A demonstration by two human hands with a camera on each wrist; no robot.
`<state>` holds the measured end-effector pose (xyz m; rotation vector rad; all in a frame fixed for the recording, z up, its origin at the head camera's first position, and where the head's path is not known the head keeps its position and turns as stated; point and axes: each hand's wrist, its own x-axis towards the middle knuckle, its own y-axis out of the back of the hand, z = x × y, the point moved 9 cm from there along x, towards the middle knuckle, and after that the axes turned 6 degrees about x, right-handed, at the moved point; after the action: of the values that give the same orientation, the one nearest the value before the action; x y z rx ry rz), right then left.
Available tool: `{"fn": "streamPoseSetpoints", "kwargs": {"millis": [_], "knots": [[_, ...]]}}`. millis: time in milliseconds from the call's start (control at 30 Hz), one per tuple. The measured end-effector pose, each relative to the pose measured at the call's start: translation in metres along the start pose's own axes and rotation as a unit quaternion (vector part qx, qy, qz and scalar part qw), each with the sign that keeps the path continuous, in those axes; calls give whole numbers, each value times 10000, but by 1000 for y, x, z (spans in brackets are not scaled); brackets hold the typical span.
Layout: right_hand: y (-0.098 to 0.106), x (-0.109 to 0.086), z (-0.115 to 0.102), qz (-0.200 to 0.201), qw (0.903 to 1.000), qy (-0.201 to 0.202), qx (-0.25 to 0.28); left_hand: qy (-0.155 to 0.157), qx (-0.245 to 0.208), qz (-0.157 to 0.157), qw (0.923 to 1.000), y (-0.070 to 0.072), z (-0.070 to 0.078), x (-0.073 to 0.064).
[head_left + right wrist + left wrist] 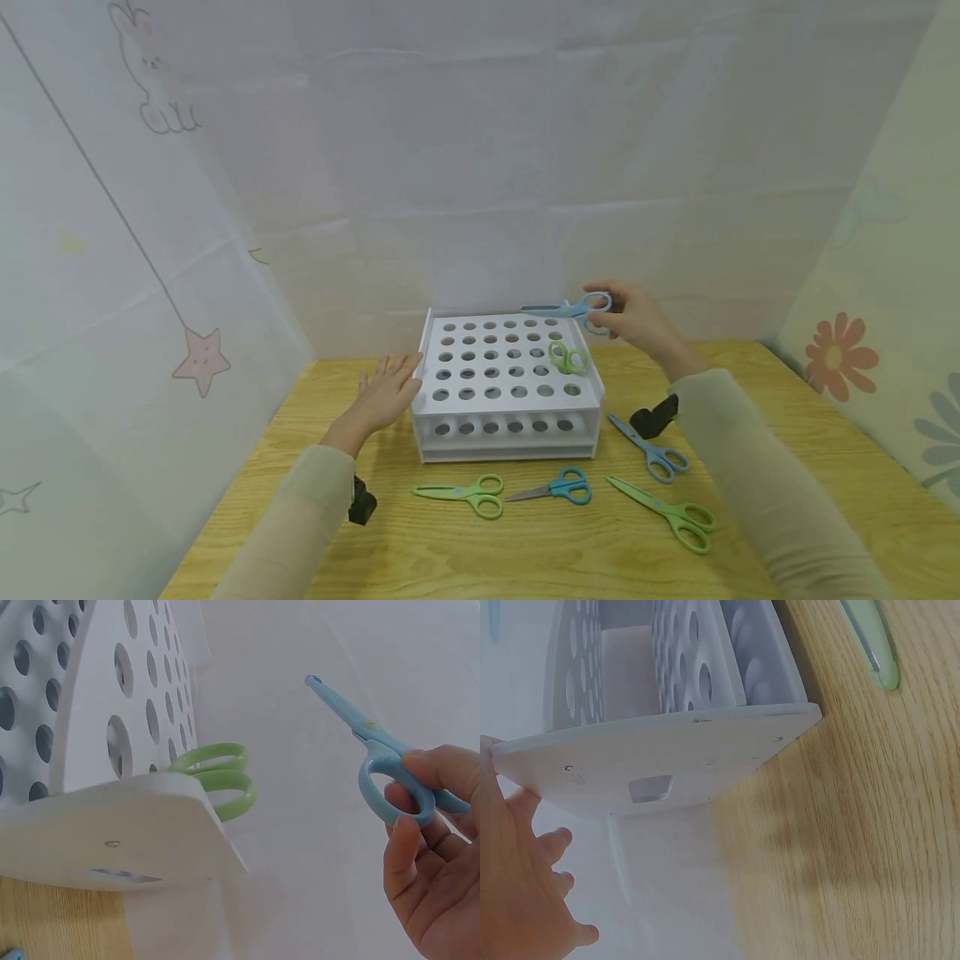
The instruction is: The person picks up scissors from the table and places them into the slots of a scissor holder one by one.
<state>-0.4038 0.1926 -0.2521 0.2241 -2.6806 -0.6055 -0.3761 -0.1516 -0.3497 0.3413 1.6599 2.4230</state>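
Observation:
A white rack [480, 403] with rows of round holes stands on the table. My right hand [633, 321] grips light blue scissors [375, 750] by the handle loops, above the rack's back right corner. Their blades point left in the head view. Green scissors [567, 358] sit in a hole on the rack's right side, loops up and blades hidden. Against the rack's left side, my left hand [384, 392] rests with its fingers extended; in the left wrist view the thumb side touches the edge of the side panel [630, 761].
In front of the rack lie green scissors [468, 494] and blue scissors [558, 486] with metal blades. To its right are blue-grey scissors [652, 450] and another green pair [667, 512]. A white patterned cloth [525, 167] hangs behind the wooden table [450, 558].

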Motion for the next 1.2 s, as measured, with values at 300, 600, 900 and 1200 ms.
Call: {"fn": "streamPoseSetpoints", "kwargs": {"millis": [300, 600, 900, 1200], "knots": [[-11, 2, 2, -78, 9999, -97, -3, -10, -9, -9, 10000, -1, -1, 0], [-20, 6, 6, -166, 9996, -221, -1, -1, 2, -4, 10000, -1, -1, -1], [-27, 6, 8, -235, 9994, -251, -17, -2, 23, -19, 10000, -2, 0, -1], [-36, 8, 7, -383, 9989, -254, -128, -3, -17, -41, 10000, -1, 1, -1]]}}
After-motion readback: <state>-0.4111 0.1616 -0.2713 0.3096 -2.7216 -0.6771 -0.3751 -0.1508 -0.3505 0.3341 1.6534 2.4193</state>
